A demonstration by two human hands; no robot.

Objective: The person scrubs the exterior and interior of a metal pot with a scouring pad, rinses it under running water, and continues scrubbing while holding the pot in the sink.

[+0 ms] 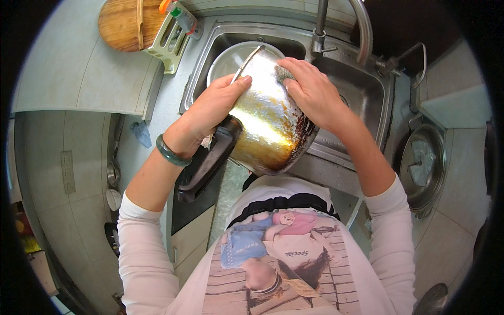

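Note:
A shiny metal pot (264, 106) with yellow-brown stains and a dark burnt area near its base is tilted on its side over the sink. Its dark handle (212, 159) points down and to the left. My left hand (220, 98) grips the pot near the rim, thumb on the outer wall. Against the pot's side my right hand (313, 92) presses a small greyish scrubbing pad (284, 74), mostly hidden under the fingers. Behind the pot, a pale round basin (224, 59) sits in the left bowl of the stainless-steel sink (350, 90).
A faucet (319, 43) rises behind the sink. At the upper left are a round wooden board (122, 25), a pale plastic rack (170, 47) and a bottle with an orange cap (185, 19). A blue cloth (141, 134) lies left; a metal pan (423, 169) is at right.

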